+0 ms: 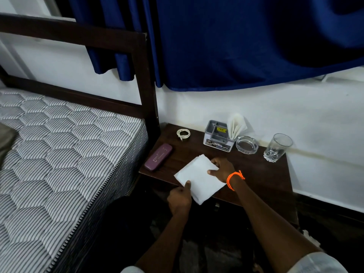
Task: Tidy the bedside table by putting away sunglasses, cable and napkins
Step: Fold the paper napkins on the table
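A stack of white napkins [198, 180] hangs over the front edge of the dark wooden bedside table [262, 174]. My left hand [180, 200] grips its near corner, thumb on top. My right hand [221, 168], with an orange thread on the wrist, holds its right side. A coiled white cable [183, 133] lies at the table's back left. A closed purple glasses case [158, 159] rests at the left edge. A grey holder [217, 136] at the back has folded napkins [236, 126] standing in its right side.
A glass ashtray [246, 144] and an empty drinking glass [277, 147] stand at the back right of the table. The bed's striped mattress [65, 154] and dark frame post [146, 85] are close on the left. Blue curtains [236, 42] hang over the white wall behind.
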A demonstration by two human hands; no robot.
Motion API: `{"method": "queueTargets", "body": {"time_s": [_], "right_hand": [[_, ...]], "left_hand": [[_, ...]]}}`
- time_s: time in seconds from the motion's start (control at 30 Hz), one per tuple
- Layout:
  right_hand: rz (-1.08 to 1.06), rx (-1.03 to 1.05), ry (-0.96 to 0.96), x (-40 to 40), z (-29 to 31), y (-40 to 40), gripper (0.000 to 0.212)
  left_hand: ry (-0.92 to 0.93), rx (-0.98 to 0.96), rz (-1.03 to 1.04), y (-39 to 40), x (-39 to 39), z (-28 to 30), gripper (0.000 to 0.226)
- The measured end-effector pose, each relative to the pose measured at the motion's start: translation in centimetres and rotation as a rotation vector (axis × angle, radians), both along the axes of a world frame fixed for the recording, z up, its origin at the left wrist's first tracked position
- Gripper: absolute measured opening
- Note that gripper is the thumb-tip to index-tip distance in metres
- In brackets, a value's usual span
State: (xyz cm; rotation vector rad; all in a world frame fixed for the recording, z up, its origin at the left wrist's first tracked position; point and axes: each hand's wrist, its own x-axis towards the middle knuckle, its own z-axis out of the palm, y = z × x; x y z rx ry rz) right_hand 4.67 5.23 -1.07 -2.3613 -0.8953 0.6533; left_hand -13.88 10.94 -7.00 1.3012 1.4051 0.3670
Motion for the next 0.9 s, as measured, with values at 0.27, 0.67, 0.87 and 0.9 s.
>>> {"method": "queueTargets", "body": {"time_s": [0.27,0.67,0.87,0.9], "right_hand": [[0.002,0.007,0.029,-0.5,0.0,-0.9,0.035],[-0.318,0.541,0.412,-1.3,1.3,-4.1,0.049],[-0.261,0.663,0.638,0.0,2.4,-5.7,0.058],[-0.241,0.658,0.655,0.1,2.4,-6.0,0.057]], "left_hand": [[-0.008,0.179,-0.045,1.1,1.1,1.8,0.024],[-0.229,0.546,-0.317,4.7,1.8,6.4,0.017],[-0.333,0.512,-0.371,4.6,2.1,6.7,0.02],[-0.341,0.509,-0.381,4.5,2.2,6.5,0.019]]}}
